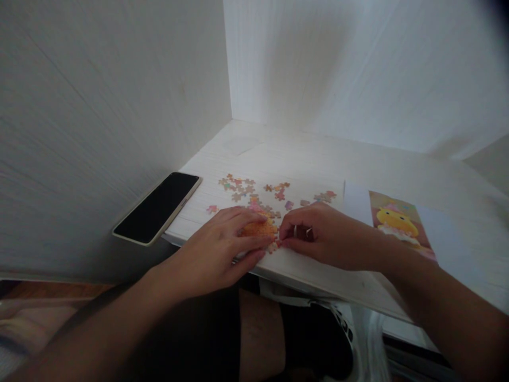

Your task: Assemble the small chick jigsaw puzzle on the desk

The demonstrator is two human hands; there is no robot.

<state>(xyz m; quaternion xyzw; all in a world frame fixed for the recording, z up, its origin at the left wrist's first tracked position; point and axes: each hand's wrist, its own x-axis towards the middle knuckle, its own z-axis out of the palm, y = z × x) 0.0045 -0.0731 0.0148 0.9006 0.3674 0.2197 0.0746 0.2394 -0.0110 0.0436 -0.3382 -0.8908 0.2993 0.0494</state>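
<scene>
head view, one frame; two bare hands at the near edge of one white table (318, 159); left hand (222, 249) lies flat, fingers spread and released, resting on one orange joined puzzle section (258, 229); right hand (318, 236) is curled, fingertips pinched at a small piece just beside that section, the piece itself too small to make out; loose puzzle pieces (254, 191) lie scattered beyond both hands, count not readable; one dark phone (157, 207) overhangs the table's left edge; one reference picture (397, 223) lies right.
</scene>
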